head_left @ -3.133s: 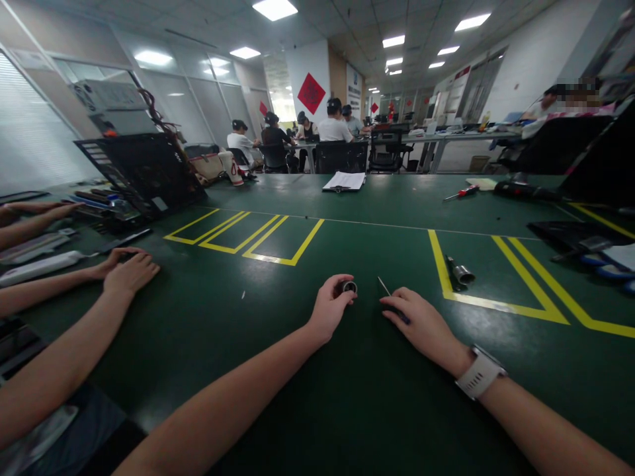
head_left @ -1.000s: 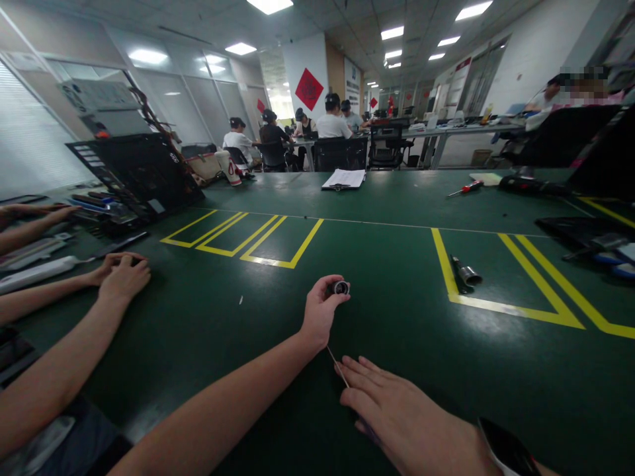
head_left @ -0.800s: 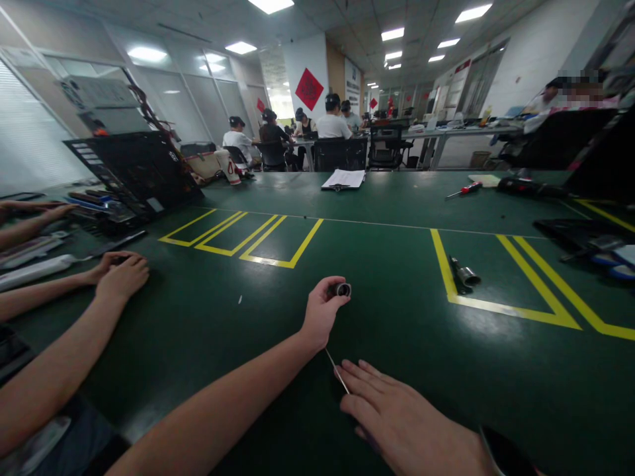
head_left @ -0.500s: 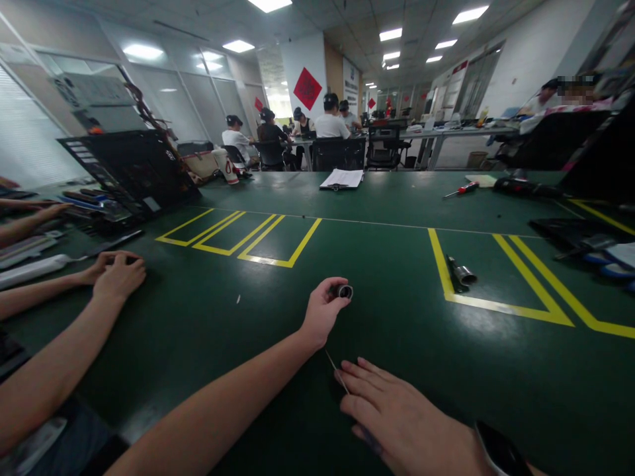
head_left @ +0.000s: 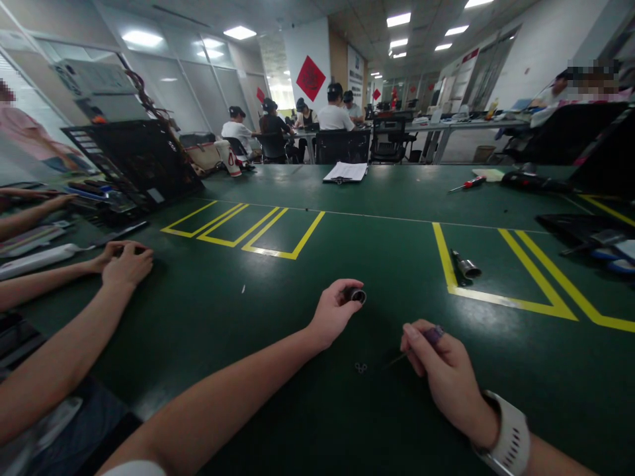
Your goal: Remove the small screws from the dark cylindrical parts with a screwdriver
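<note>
My left hand (head_left: 335, 311) is wrapped round a short metal cylinder (head_left: 358, 296), its open end facing right. To the right and a little lower, my right hand (head_left: 430, 350) grips a thin tool with a purple handle (head_left: 434, 335); its slender shaft points down and left. Several small dark rings (head_left: 360, 367) lie on the green table between and below my hands. Another metal cylindrical piece (head_left: 467, 266) lies inside a yellow taped outline (head_left: 516, 303) on the right, with a small dark part beside it.
A person's hands (head_left: 126, 264) rest on the table at the left. Further back are a clipboard with papers (head_left: 346, 172), a red screwdriver (head_left: 467, 184) and a black frame (head_left: 139, 162). More yellow outlines (head_left: 270, 252) mark the left side. People sit at distant tables.
My right hand has turned over and moved right and up, its fingers now closed round the purple-handled tool. The small rings have come into view. My left hand still holds the cylinder.
</note>
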A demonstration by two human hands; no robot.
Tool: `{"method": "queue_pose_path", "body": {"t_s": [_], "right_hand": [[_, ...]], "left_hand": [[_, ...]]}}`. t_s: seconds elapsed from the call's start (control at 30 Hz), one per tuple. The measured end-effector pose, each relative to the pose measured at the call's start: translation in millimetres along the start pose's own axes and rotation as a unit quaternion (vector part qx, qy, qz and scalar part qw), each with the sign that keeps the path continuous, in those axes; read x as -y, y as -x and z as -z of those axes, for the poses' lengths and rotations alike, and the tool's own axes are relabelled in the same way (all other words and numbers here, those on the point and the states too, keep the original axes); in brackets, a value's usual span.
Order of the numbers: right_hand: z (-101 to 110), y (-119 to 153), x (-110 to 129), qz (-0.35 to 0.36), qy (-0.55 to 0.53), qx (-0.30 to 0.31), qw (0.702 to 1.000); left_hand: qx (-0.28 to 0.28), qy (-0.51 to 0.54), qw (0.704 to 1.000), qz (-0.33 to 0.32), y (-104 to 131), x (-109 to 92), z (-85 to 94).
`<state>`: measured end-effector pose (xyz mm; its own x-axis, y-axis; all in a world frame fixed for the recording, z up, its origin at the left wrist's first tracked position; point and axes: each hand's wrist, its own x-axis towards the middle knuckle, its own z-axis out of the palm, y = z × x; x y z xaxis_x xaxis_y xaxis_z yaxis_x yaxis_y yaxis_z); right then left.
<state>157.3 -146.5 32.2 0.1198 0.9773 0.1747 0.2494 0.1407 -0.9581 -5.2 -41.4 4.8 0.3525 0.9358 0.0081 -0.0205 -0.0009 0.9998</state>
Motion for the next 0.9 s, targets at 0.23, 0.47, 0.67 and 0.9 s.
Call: {"method": "queue_pose_path", "body": {"t_s": [0.23,0.47,0.67,0.9], "right_hand": [[0,4,-2,0.040,-0.016,0.041,0.998],[0,3,-3,0.042,-0.022,0.034,0.998],[0,4,-5,0.028,-0.013,0.031,0.999],[1,4,-6,0.031,-0.005,0.001,1.000]], "left_hand": [[0.034,0.032,0.998,0.029,15,-8,-14.4],[0.057,0.027,0.997,0.037,19,-8,-16.5],[0.065,0.020,0.997,0.027,19,-8,-17.0],[0.070,0.005,0.997,0.019,19,-9,-16.2]]}}
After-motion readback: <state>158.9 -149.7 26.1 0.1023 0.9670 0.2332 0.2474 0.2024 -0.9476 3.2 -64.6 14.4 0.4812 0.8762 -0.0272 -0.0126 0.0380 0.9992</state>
